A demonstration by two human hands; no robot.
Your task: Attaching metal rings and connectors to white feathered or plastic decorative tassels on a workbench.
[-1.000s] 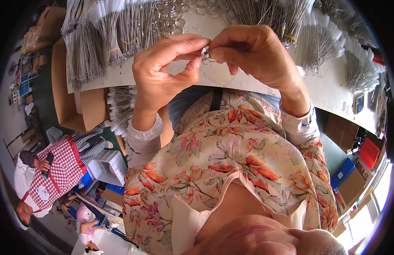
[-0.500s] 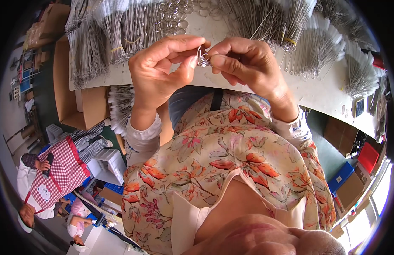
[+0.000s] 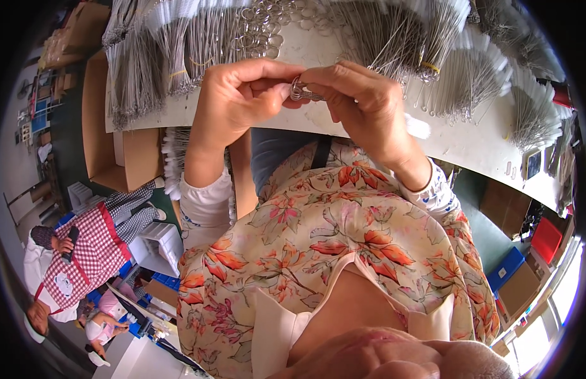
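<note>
Right now, through the head view, I'm holding both hands close together above the near edge of the tabletop [image 3: 476, 146]. The left hand [image 3: 237, 101] is pinching a small metal ring [image 3: 296, 90] between thumb and forefinger. The right hand [image 3: 362, 95] is gripping the thin wire stems [image 3: 314, 96] just beside it, their looped ends meeting the ring. I'm not managing to count the loops, since fingers are covering part of them. A white bristle tuft [image 3: 418, 126] is showing beside the right wrist; the hand is hiding whether it joins those stems.

I'm judging the ring to be light, stiff and springy, and smooth enough to twist out of a loose pinch, so I'm favouring a fingertip hold on the side away from the loops. The stems are looking light and bendable; I'm reckoning on a grip close behind the loops, sparing the bristles, which are probably soft.

Beyond the hands, toward the far edge, loose rings [image 3: 266, 43] are lying heaped. Left-hand bundles [image 3: 138, 79] of wire brushes are resting by the tabletop's left edge, and right-hand bundles [image 3: 460, 82] are spreading toward its right end.
</note>
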